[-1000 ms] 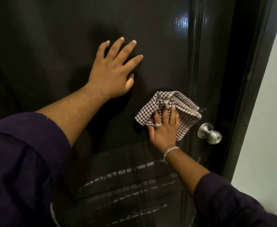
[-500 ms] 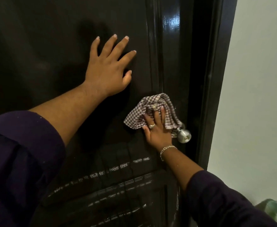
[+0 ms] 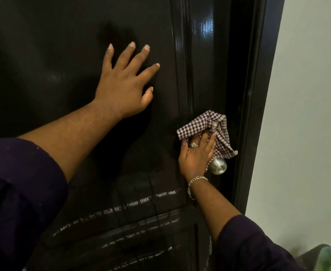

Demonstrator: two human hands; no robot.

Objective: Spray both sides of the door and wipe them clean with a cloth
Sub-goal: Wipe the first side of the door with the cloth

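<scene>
Door (image 3: 67,61), head view: dark glossy panel fills most of frame, shut edge w/ frame at right by pale wall (image 3: 307,114). Left hand (image 3: 124,87) spread flat, fingers straight, pressing panel. Right hand (image 3: 197,153) presses checked cloth (image 3: 209,124) against door just above knob (image 3: 218,166), fingers look curled on the fabric. Risk, imo: loose cloth corner hangs beside knob, could snag & slip from grip. Finish shiny, w/ pale streaky marks low down, prob. spray not yet wiped. Other side not visible.
</scene>
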